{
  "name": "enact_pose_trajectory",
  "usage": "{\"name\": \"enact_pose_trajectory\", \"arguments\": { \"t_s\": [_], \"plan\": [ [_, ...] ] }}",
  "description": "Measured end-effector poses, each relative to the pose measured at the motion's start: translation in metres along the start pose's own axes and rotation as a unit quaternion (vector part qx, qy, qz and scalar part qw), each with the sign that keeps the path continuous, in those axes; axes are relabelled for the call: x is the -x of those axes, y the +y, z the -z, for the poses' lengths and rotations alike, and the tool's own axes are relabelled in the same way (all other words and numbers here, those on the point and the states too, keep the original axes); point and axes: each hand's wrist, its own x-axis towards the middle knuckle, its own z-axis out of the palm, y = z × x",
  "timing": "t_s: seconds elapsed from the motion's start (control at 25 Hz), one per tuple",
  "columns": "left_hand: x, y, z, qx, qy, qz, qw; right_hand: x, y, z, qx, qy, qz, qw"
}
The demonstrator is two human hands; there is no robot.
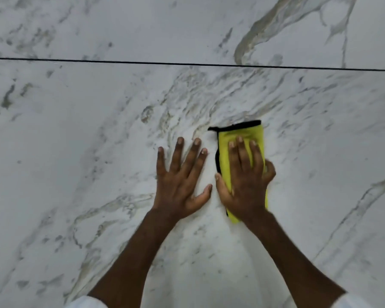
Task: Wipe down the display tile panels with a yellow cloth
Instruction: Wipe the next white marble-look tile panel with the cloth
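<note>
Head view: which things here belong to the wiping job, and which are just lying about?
Job: yellow cloth; right hand pressing it; left hand flat on the lower tile panel; upper tile panel.
Not the job: dark joint between the panels; white sleeves at the bottom edge.

cloth under right hand, left hand alongside

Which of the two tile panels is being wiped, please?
The lower panel, below the dark seam: the right hand presses the yellow cloth on it.
</note>
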Motion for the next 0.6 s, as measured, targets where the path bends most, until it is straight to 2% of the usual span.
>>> {"name": "enact_pose_trajectory", "arguments": {
  "t_s": [0.12,0.24,0.32,0.48,0.6],
  "plan": [
    [0.002,-0.001,-0.007,-0.023,0.008,0.001,1.0,-0.037,0.006,0.0,-0.001,0.011,0.022,1.0],
    [0.003,-0.003,-0.005,-0.001,0.013,0.006,1.0,-0.127,0.011,0.006,-0.023,0.016,-0.02,0.999],
    [0.005,0.0,-0.006,-0.003,0.005,0.009,1.0,-0.137,0.016,0.004,-0.017,0.025,-0.026,0.999],
    [-0.002,-0.003,-0.004,-0.017,0.006,0.005,1.0,-0.044,0.015,0.0,-0.018,0.027,-0.032,0.999],
    [0.027,0.014,-0.002,0.015,0.006,0.04,0.999,0.055,0.01,-0.005,-0.03,-0.007,-0.021,0.999]
  ]
}}
